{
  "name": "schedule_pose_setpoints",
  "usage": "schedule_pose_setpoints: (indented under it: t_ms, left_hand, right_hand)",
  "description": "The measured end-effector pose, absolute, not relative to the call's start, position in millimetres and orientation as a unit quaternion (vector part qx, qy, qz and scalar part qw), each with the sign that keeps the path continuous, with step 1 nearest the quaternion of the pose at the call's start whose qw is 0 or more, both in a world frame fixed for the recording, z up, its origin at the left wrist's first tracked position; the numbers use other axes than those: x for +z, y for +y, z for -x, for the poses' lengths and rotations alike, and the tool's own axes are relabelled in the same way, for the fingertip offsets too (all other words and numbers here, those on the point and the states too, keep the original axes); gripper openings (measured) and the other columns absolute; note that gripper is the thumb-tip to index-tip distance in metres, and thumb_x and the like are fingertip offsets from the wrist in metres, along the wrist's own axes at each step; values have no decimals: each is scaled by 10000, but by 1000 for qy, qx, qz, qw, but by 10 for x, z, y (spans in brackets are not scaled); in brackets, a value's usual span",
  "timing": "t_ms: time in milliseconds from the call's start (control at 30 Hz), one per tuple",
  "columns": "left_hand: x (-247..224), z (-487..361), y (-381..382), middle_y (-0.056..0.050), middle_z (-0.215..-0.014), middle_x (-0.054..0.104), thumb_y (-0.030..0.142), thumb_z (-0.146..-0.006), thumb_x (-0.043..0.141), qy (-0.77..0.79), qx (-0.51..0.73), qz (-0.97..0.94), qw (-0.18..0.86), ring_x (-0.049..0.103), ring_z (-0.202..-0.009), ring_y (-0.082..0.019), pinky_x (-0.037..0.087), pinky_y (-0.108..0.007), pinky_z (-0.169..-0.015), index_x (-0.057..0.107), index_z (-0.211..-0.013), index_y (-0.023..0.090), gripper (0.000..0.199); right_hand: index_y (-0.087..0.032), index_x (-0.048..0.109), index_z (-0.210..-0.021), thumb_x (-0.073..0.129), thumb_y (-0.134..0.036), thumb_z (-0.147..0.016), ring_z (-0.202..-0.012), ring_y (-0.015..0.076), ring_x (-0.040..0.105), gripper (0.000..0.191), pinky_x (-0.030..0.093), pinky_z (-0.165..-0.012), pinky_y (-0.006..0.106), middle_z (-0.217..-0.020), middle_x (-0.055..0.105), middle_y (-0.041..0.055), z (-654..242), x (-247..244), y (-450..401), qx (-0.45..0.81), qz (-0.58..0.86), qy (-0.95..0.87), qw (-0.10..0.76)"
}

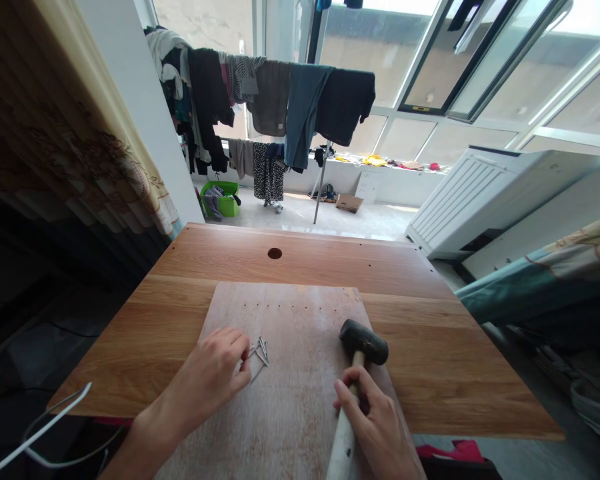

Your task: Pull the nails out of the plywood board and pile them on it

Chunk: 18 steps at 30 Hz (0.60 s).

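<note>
My left hand (223, 363) rests over the left part of a worn, reddish wooden board (300, 413). Its fingers are curled together against a small pile of loose nails (263, 352); what sits between the fingertips is hidden. On the board's right side, my right hand (377, 423) is closed around the pale handle of a rubber mallet (364, 341). The black mallet head lies near the board's right edge, pointing away from me. Several small dark holes (293, 307) run in a row across the far part of the board.
Under the board is a larger wooden tabletop (455, 360) with a round hole (275, 253) near its far edge. A white cable (55, 427) loops at the lower left. Beyond stand a clothes rack with laundry (307, 113), a green basket (225, 203) and a white appliance (485, 193).
</note>
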<state>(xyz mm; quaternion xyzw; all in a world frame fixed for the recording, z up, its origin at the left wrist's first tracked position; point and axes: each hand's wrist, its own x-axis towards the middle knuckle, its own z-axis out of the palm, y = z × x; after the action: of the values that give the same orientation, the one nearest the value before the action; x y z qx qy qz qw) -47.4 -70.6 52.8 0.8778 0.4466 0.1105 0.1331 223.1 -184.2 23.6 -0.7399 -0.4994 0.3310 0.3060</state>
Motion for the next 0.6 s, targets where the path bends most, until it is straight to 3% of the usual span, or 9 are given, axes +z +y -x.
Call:
schedule_pose_setpoints:
  t_ms: [133,200,300,600]
  left_hand:
    - [539,504,-507,12,-760,651,165,-847,559,475,157,-844,193,629,-751,-173,448,-297,-705,568,-755,216,106]
    - [491,481,-439,14,-805,665,194,-866,547,478,191,-828,222,640,-774,-166,465,-291,-730,618,-898,219,82]
    - [390,446,-432,6,-887,690,231,-897,531,480,225,-807,260,650,-808,-161,490,-289,-765,636,-1114,224,241]
    - [377,552,-645,-7,-913,673,318,-993,467,510,190,-793,273,640,-794,-163,474,-299,-749,638,-910,224,212]
  right_hand:
    - [-269,637,-915,490,-652,-911,-667,214,690,411,492,-621,261,-707,755,-1,-2271,162,-1862,341,745,-479,314]
    - [-267,648,-935,497,-642,-920,-679,214,694,404,496,-643,263,-715,760,0,-2294,115,-1869,344,743,-477,321]
    - [-268,657,-949,509,-638,-925,-677,217,700,400,497,-654,268,-713,761,0,-2318,69,-1880,346,739,-473,333]
    - [-268,669,-975,515,-653,-909,-653,206,691,420,501,-624,260,-710,752,-4,-2298,88,-1901,340,747,-466,331]
